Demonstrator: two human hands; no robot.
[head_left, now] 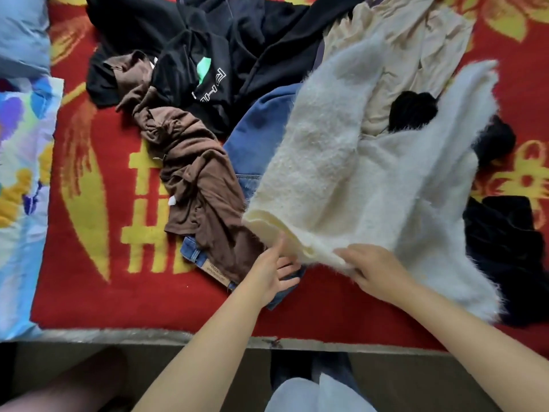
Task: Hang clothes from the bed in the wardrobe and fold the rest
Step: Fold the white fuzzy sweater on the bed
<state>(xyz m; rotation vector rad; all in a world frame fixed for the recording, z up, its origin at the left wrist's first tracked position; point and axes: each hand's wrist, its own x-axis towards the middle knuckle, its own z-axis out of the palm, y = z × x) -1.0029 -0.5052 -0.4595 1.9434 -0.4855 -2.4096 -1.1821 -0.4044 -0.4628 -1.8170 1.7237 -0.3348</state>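
A fluffy cream-white sweater (341, 162) is lifted over the clothes pile on the red and yellow bedspread (98, 179). My right hand (374, 272) pinches its lower hem. My left hand (273, 272) sits just under the ribbed hem edge with fingers spread, thumb touching the fabric. Under the sweater lie blue jeans (258, 138) and a crumpled brown top (202, 185). A black printed hoodie (196, 69) and a beige garment (416, 55) lie farther back.
Dark clothes (505, 251) lie at the right of the bed. A floral blue and yellow quilt (20, 188) and a blue pillow (20, 31) occupy the left edge. The bed's front edge (148, 336) runs across below my arms.
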